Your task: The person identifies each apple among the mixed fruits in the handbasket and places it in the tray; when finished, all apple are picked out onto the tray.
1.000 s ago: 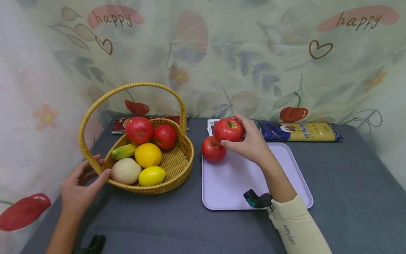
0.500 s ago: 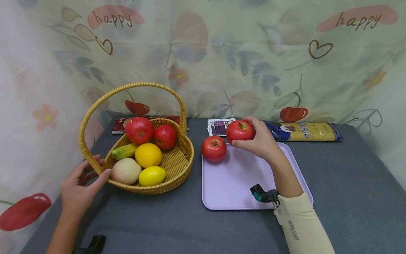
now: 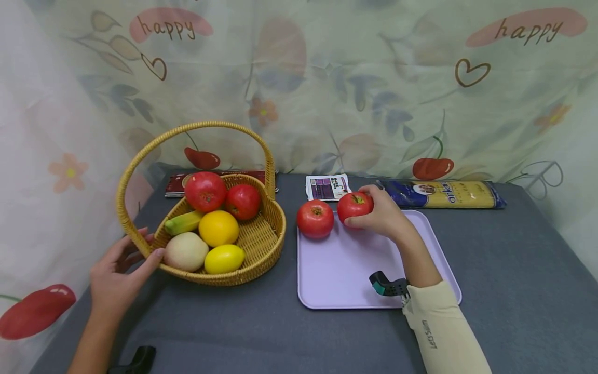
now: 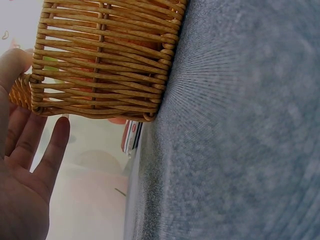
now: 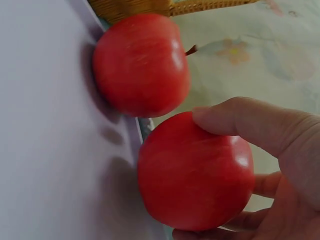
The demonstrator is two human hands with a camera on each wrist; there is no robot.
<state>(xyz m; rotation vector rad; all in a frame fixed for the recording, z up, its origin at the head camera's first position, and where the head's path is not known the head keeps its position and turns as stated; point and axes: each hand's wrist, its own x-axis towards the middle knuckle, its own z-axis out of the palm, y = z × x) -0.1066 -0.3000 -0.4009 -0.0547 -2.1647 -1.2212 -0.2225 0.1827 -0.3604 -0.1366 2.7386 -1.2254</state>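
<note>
My right hand [image 3: 384,215] grips a red apple [image 3: 352,208], thumb on its near side. In the right wrist view this apple [image 5: 192,172] hangs close over the lilac tray [image 3: 345,283], its shadow on the surface. Another red apple [image 3: 315,219] rests at the tray's back left corner, just left of it. At the left, my left hand [image 3: 114,272] holds the wicker basket [image 3: 261,259] where handle and rim meet; the left wrist view shows the basket's woven side [image 4: 100,60] between thumb and fingers. Inside lie two red fruits [image 3: 205,192], a yellow-orange fruit [image 3: 218,228], a lemon [image 3: 224,259], a pale round fruit [image 3: 186,252] and a green-yellow banana-like piece [image 3: 183,223].
Behind the tray lie a white-and-purple packet [image 3: 328,187] and a long blue-and-yellow packet [image 3: 439,194]. A dark red packet [image 3: 175,185] shows behind the basket. A patterned curtain [image 3: 299,104] hangs at the back of the grey tabletop [image 3: 261,332].
The right hand has carried its apple rightward from over the other apple, then lowered it toward the tray's back edge. The left hand and basket have stayed still.
</note>
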